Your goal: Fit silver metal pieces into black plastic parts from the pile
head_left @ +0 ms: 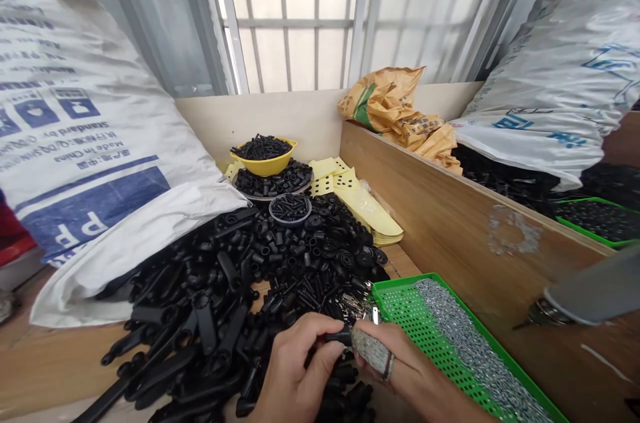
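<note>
My left hand (pixel 303 363) is closed, pinching a short black plastic part (pixel 341 337) between thumb and fingers. From the other side my right hand (pixel 405 366) meets the same part, its fingers closed at the part's right end. A grey speckled finger cover (pixel 371 351) with a band at its base is worn on a right finger. What else the right fingertips may hold is hidden. Below and beyond both hands spreads a heap of black plastic parts (pixel 280 243), with long arms, short tubes and discs. Shiny metal clips (pixel 353 305) lie just past my hands.
A green perforated tray (pixel 400 296) holds many small metal pieces. A yellow bowl (pixel 267 166) and a small clear bowl (pixel 290 208) contain black parts. Yellow cards (pixel 370 209) lie behind. A wooden divider (pixel 450 209), a power driver (pixel 575 296) and a white sack (pixel 100 129) flank the area.
</note>
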Action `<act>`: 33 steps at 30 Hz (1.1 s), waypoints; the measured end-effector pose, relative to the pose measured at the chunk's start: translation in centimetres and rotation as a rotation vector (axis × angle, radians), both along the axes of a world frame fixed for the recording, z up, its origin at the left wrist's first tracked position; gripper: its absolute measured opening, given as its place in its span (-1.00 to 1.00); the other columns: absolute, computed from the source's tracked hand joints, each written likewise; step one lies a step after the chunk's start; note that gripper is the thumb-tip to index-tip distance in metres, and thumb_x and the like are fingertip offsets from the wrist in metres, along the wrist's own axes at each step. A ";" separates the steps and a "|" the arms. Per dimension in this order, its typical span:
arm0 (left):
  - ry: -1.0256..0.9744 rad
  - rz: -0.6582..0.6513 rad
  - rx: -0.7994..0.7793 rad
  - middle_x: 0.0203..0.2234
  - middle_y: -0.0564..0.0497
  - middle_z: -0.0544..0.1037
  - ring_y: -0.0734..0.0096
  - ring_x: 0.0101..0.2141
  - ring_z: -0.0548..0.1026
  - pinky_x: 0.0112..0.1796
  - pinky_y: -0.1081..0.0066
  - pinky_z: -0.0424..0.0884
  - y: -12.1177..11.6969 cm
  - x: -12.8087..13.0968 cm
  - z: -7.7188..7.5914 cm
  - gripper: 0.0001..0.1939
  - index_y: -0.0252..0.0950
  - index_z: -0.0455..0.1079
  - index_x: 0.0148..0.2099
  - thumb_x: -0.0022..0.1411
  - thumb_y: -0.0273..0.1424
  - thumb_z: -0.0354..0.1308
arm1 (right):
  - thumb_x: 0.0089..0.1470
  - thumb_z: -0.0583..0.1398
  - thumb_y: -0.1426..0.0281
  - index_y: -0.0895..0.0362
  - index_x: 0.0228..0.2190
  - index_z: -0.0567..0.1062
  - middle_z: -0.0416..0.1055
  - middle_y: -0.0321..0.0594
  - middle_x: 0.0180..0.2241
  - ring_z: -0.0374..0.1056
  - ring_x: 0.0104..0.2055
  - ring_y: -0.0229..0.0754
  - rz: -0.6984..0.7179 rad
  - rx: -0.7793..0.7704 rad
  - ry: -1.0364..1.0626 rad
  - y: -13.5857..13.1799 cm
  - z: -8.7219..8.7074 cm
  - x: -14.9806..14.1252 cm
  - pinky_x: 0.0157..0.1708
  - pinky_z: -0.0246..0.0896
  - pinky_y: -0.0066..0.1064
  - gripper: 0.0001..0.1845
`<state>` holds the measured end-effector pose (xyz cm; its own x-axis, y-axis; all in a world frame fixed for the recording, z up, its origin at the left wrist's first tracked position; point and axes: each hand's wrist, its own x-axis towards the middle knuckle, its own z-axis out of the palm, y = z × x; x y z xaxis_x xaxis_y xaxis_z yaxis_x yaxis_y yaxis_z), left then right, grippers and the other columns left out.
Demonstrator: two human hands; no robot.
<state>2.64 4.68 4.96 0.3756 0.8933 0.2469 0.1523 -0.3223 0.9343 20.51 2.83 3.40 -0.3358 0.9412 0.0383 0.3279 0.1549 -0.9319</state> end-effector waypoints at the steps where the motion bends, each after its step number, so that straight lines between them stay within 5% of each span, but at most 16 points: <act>1: 0.021 -0.006 0.075 -0.37 -0.03 0.59 0.27 -0.35 0.51 -0.31 0.41 0.37 -0.1 -0.1 0.1 -0.86 -0.19 0.50 -0.22 0.18 -0.45 0.14 | 0.14 -0.01 0.34 0.09 -0.58 0.22 0.13 -0.38 -0.62 0.09 -0.53 -0.26 -0.004 -0.041 0.018 0.0 -0.4 0.0 -0.55 -0.05 -0.47 -0.73; 5: 0.046 -0.007 0.122 -0.35 -0.03 0.58 0.27 -0.34 0.51 -0.30 0.42 0.37 -0.4 -0.5 0.0 -0.85 -0.18 0.50 -0.21 0.18 -0.46 0.14 | 0.15 -0.03 0.33 0.08 -0.53 0.26 0.17 -0.37 -0.61 0.12 -0.55 -0.25 -0.009 0.038 -0.026 -0.3 -0.5 -0.3 -0.54 -0.02 -0.45 -0.76; 9: -0.052 0.035 -0.192 -0.58 0.03 0.53 0.38 -0.52 0.43 -0.46 0.47 0.32 -0.9 -0.3 -0.8 -0.81 -0.22 0.52 -0.25 0.16 -0.24 0.19 | 0.21 -0.09 0.30 0.09 -0.44 0.27 0.28 -0.27 -0.53 0.19 -0.52 -0.21 0.039 0.530 -0.194 -0.5 -0.4 -0.4 -0.52 -0.01 -0.41 -0.74; 12: -0.249 0.037 -0.433 -0.62 0.05 0.51 0.48 -0.58 0.40 -0.53 0.53 0.29 -1.3 0.2 -1.5 -0.67 -0.28 0.51 -0.29 0.05 -0.11 0.25 | 0.23 -0.13 0.35 0.11 -0.44 0.29 0.32 -0.21 -0.53 0.21 -0.51 -0.19 0.060 0.692 -0.285 -0.3 -0.6 -0.3 -0.51 0.00 -0.40 -0.70; 16: -0.379 0.032 -0.583 -0.63 0.03 0.53 0.56 -0.63 0.38 -0.59 0.59 0.25 -1.4 0.6 -1.6 -0.63 -0.33 0.50 -0.34 -0.07 -0.12 0.35 | 0.26 -0.17 0.28 0.12 -0.43 0.32 0.34 -0.19 -0.51 0.24 -0.50 -0.18 0.121 0.592 -0.304 -0.3 -0.1 -0.1 -0.51 0.05 -0.40 -0.63; 21: -0.406 0.068 -0.583 -0.64 0.02 0.54 0.56 -0.63 0.38 -0.58 0.60 0.25 -1.4 0.6 -1.4 -0.63 -0.34 0.50 -0.34 -0.08 -0.13 0.36 | 0.26 -0.18 0.29 0.12 -0.42 0.31 0.36 -0.13 -0.46 0.29 -0.43 -0.15 0.145 0.558 -0.285 -0.5 0.7 0.0 -0.46 0.10 -0.40 -0.62; 29: -0.253 0.176 -0.327 -0.67 0.07 0.45 0.46 -0.59 0.36 -0.52 0.53 0.30 -2.8 0.4 -2.1 -0.62 -0.26 0.52 -0.32 0.03 -0.04 0.24 | 0.25 -0.14 0.18 0.09 -0.42 0.35 0.38 -0.22 -0.50 0.32 -0.47 -0.18 0.140 0.288 -0.029 -1.2 -0.1 -1.0 -0.45 0.18 -0.41 -0.60; 33: -0.191 0.237 -0.143 -0.60 0.03 0.49 0.40 -0.57 0.38 -0.51 0.48 0.31 -3.4 0.4 -2.1 -0.69 -0.21 0.52 -0.33 0.11 -0.08 0.17 | 0.22 -0.04 0.16 0.07 -0.39 0.37 0.38 -0.25 -0.51 0.31 -0.43 -0.15 -0.031 0.217 -0.019 -2.3 -1.9 -1.3 -0.39 0.21 -0.39 -0.68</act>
